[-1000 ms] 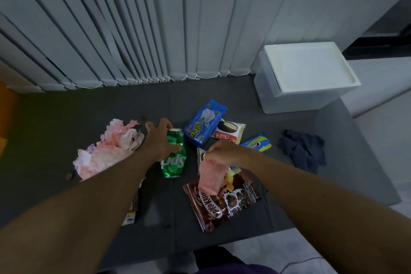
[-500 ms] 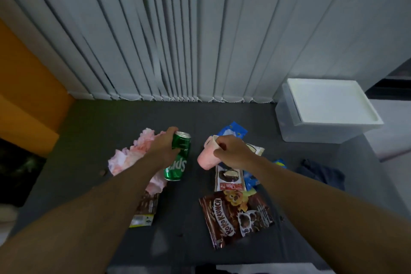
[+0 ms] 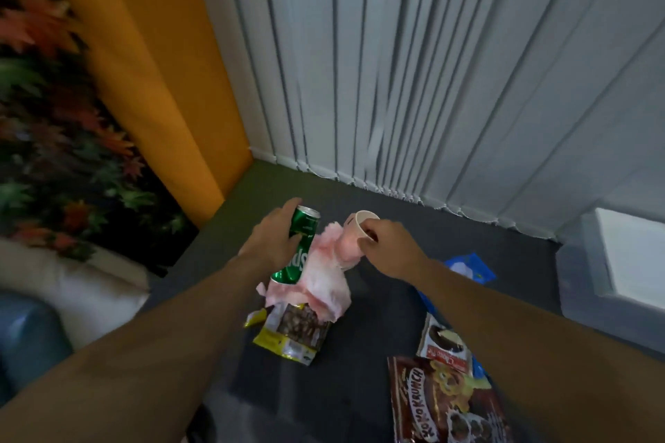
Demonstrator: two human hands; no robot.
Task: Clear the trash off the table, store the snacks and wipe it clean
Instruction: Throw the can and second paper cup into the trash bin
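On the dark grey counter (image 3: 360, 363), a brown cereal bag (image 3: 446, 403) and a red-and-white chocolate pie packet (image 3: 444, 342) lie nearest, at right. Left of them, crumpled pink-white tissue (image 3: 324, 286) overlaps a torn yellow-brown foil wrapper (image 3: 291, 331). Above the tissue, the left hand (image 3: 273, 237) grips a tilted green soda can (image 3: 292, 267). Close beside it, the right hand (image 3: 381, 244) pinches a pink paper cup (image 3: 354, 232). A blue snack packet (image 3: 467, 268) and a white lidded box (image 3: 626, 262) sit farther right.

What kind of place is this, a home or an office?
Probably an indoor lounge or break room, though home or office is unclear: vertical blinds cover the far side, a dark grey table holds snack packets, and an orange wall panel stands to the left.
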